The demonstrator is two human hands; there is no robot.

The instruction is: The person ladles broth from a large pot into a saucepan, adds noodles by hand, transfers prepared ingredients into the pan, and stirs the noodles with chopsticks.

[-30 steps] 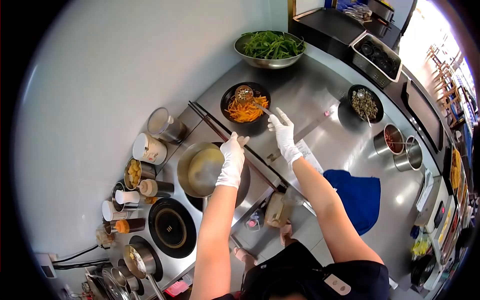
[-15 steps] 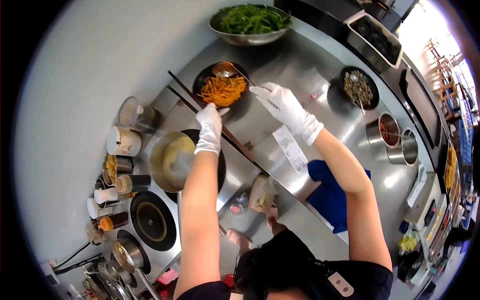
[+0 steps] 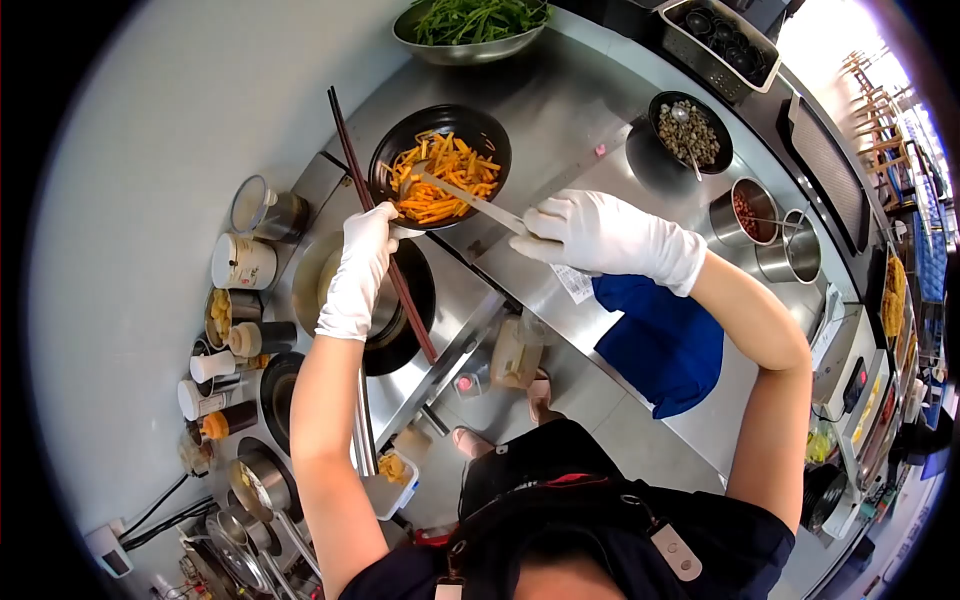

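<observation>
My gloved left hand grips the near rim of a black bowl together with a pair of long dark chopsticks. Orange shredded carrot fills the bowl, which looks tilted toward me. In my gloved right hand is the handle of a metal spoon; its head sits in the carrot at the bowl's left side. Just below the left hand stands a steel pot on a dark round hob, partly hidden by the forearm and chopsticks.
A bowl of green leaves stands at the back. To the right are a black bowl of small chopped pieces, steel pots and a blue cloth. Jars and bottles line the left wall.
My left hand has raised and tilted the bowl, with the chopsticks now swung more upright. The spoon has turned, its head now in the carrot. My right hand has moved lower.
</observation>
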